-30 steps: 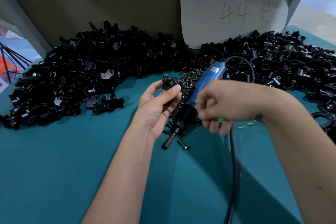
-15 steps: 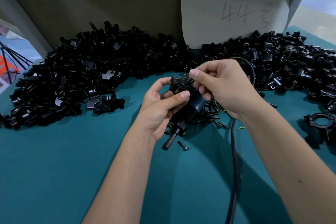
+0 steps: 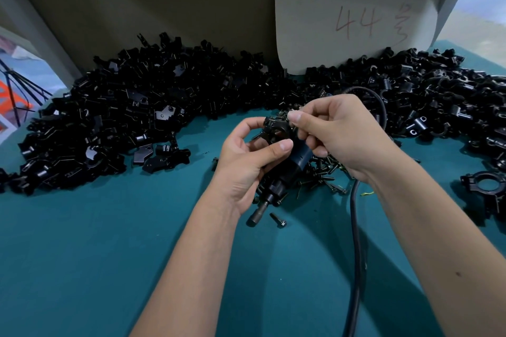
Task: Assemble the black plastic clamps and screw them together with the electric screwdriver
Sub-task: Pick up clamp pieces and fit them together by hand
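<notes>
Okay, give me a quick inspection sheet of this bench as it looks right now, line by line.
Surface: teal mat, bare in front.
Job's things: clamp held up in both hands; screwdriver lying on the mat under the hands, bit end toward the person; heap of screws beside it, one screw apart near the bit.
Clutter: piles of black parts along the back, left to right; one ring-shaped part at far right.
Hands: left hand grips the clamp; right hand pinches at its top, what it pinches too small to tell.
Cables: black cord runs from the screwdriver toward the person.
Surroundings: white card marked 44 against the back wall.
</notes>
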Demonstrator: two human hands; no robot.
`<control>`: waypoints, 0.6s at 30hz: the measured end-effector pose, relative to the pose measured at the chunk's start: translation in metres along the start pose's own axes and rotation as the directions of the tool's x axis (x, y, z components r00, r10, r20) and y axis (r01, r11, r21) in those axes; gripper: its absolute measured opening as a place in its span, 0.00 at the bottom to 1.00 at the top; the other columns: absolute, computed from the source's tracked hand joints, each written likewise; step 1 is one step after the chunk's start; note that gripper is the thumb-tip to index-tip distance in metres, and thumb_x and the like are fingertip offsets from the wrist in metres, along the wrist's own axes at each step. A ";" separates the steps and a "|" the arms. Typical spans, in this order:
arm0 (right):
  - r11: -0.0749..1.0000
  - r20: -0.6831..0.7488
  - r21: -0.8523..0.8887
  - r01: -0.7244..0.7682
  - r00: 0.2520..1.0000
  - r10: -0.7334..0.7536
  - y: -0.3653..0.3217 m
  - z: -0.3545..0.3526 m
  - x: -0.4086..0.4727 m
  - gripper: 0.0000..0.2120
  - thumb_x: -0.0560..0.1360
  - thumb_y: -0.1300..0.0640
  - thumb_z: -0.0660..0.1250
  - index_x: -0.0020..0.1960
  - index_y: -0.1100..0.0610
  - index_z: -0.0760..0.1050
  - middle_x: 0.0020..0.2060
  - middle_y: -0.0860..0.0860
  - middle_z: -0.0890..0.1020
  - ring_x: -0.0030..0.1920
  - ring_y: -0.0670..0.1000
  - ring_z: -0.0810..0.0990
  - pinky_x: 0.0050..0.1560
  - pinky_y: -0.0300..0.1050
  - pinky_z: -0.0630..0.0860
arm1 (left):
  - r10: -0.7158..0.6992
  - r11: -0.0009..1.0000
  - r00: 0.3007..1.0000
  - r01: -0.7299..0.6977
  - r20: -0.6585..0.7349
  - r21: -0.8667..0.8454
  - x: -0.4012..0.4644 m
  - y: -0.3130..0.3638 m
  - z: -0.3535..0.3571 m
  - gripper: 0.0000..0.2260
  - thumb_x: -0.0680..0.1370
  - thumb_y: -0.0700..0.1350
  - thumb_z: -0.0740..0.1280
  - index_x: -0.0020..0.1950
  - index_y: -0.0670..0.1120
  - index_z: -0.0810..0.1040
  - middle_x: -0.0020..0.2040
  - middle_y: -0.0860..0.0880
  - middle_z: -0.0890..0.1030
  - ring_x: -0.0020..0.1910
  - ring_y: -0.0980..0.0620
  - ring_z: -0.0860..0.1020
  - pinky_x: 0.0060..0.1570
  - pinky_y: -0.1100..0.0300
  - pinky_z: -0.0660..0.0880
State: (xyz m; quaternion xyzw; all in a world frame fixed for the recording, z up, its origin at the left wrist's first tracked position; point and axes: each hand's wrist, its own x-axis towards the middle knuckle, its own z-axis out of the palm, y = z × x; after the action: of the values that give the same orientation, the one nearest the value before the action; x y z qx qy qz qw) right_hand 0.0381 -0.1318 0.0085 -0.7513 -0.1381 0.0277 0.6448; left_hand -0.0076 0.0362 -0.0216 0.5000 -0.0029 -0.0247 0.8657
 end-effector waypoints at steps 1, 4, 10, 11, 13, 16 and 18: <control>1.000 -0.027 -0.017 0.018 0.999 -0.019 0.001 0.001 0.000 0.11 0.78 0.55 0.76 0.39 0.58 0.82 0.28 0.51 0.79 0.26 0.46 0.73 0.24 0.36 0.69 | -0.004 1.000 1.000 0.004 0.002 -0.016 0.000 0.000 0.001 0.21 0.66 0.33 0.77 0.57 0.45 0.78 0.39 0.47 0.85 0.38 0.51 0.85 0.39 0.59 0.82; 0.996 -0.069 0.075 0.055 0.996 -0.050 0.004 0.006 -0.001 0.07 0.76 0.51 0.77 0.43 0.54 0.85 0.32 0.52 0.78 0.29 0.45 0.72 0.26 0.37 0.68 | -0.013 0.996 1.000 0.014 0.010 -0.090 0.001 -0.001 0.004 0.21 0.68 0.34 0.76 0.58 0.44 0.77 0.42 0.46 0.86 0.41 0.51 0.86 0.42 0.61 0.82; 0.885 0.254 0.438 -0.158 0.966 0.047 0.003 0.007 -0.007 0.11 0.82 0.54 0.66 0.56 0.55 0.87 0.43 0.51 0.83 0.41 0.47 0.73 0.32 0.36 0.68 | -0.038 0.958 0.999 0.031 -0.019 -0.286 0.003 -0.005 0.007 0.25 0.69 0.33 0.74 0.64 0.42 0.75 0.46 0.44 0.85 0.44 0.51 0.85 0.45 0.64 0.82; 0.882 0.252 0.442 -0.164 0.966 0.054 0.002 0.007 -0.007 0.11 0.82 0.56 0.67 0.56 0.56 0.87 0.45 0.52 0.84 0.41 0.47 0.73 0.32 0.36 0.69 | -0.036 0.958 0.999 0.028 -0.021 -0.286 0.003 -0.004 0.005 0.25 0.69 0.33 0.74 0.64 0.42 0.75 0.46 0.44 0.85 0.45 0.51 0.84 0.45 0.64 0.82; 0.893 0.193 0.427 -0.143 0.979 0.065 0.002 0.009 -0.007 0.07 0.76 0.56 0.72 0.51 0.55 0.87 0.42 0.52 0.84 0.39 0.46 0.75 0.30 0.35 0.69 | -0.030 0.964 1.000 0.028 -0.006 -0.266 0.002 -0.004 0.004 0.24 0.69 0.33 0.74 0.64 0.42 0.75 0.47 0.44 0.85 0.47 0.50 0.84 0.46 0.64 0.81; 0.876 0.119 0.463 -0.133 0.989 0.088 0.003 0.012 -0.005 0.06 0.68 0.56 0.77 0.40 0.55 0.81 0.34 0.48 0.82 0.32 0.43 0.75 0.27 0.34 0.68 | -0.027 0.973 0.999 0.032 0.025 -0.228 0.002 -0.007 0.006 0.20 0.70 0.33 0.74 0.60 0.42 0.76 0.45 0.43 0.86 0.47 0.49 0.86 0.48 0.61 0.82; 0.859 0.136 0.494 -0.134 0.988 0.076 0.005 0.012 -0.005 0.07 0.70 0.55 0.77 0.42 0.56 0.80 0.35 0.47 0.81 0.32 0.43 0.74 0.28 0.34 0.69 | -0.029 0.974 0.999 0.035 0.030 -0.225 0.002 -0.007 0.007 0.18 0.70 0.33 0.74 0.59 0.42 0.77 0.46 0.42 0.86 0.46 0.48 0.86 0.49 0.59 0.83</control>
State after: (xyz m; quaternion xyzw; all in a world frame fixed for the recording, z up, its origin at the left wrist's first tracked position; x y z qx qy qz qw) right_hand 0.0313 -0.1225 0.0005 -0.5616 -0.1208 0.1398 0.8065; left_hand -0.0060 0.0267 -0.0248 0.3980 -0.0037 -0.0453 0.9162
